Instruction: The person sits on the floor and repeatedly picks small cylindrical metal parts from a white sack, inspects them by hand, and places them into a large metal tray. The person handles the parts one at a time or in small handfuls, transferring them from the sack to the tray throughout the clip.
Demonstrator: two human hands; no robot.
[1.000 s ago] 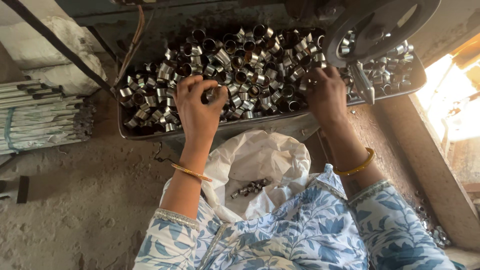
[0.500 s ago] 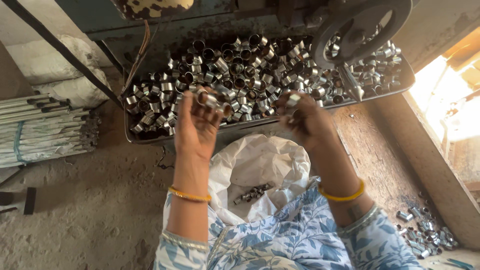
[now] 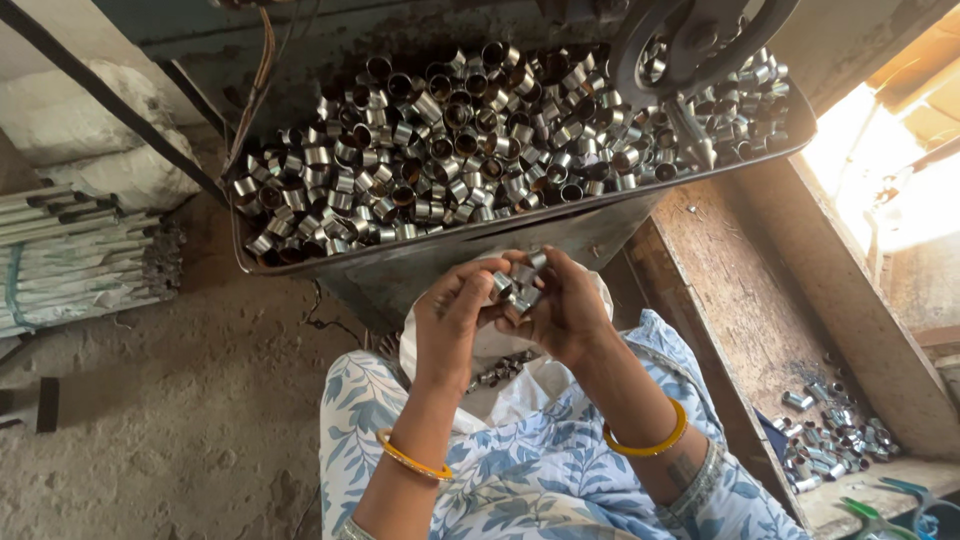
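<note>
Holding shiny metal rings [image 3: 517, 290] | both hands [image 3: 510, 315] | heaped tray [image 3: 420, 262]

Both hands [image 3: 515, 310] together, fingers [image 3: 478, 290] curled.

A workshop: metal tray [image 3: 300, 268] heaped with steel sleeves [image 3: 480, 140], machine handwheel [image 3: 700, 40].

Both hands [image 3: 512, 305] cupping small metal rings [image 3: 517, 287] together, above white sack [image 3: 520, 385], below ring-filled tray [image 3: 420, 262]
</note>
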